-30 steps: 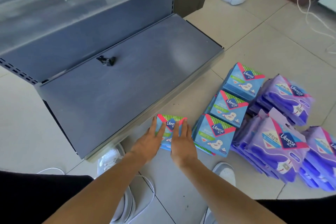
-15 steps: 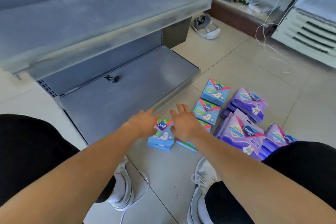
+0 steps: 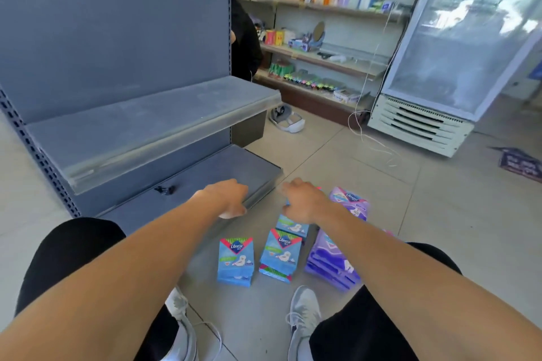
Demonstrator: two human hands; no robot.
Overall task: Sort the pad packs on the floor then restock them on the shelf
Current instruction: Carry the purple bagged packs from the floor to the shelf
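We're crouched in front of the shelf (image 3: pixel 152 138) with both arms stretched out and nothing in either hand. The left hand (image 3: pixel 227 199) hangs over the front edge of the bottom shelf board with its fingers loosely curled, empty. The right hand (image 3: pixel 303 204) hovers over the far blue stack, fingers relaxed and pointing down, not pinching anything as far as we can tell; it's a bit blurred.

The packs are all on the floor (image 3: pixel 410 214), just right of the shelf's base. Looks like sorting is basically done and restocking is next. Our take on doing that well: grab a whole stack of one colour from both sides with flat palms, keep it square, and slide it onto the bottom board toward the back so the next stack fits in front. Don't mix colours on the way. Watch the little black clip (image 3: pixel 164 190) lying on that board, it'll tip a stack if we set one on it.

Counts, as far as we can see:
- blue packs (image 3: pixel 234 258): three stacks showing, near left, near middle, and one farther back partly under the right hand. Packs per stack we can't tell.
- purple packs (image 3: pixel 331 264): two piles visible, one near right, one far right. The right arm hides part of them, so there may be more.
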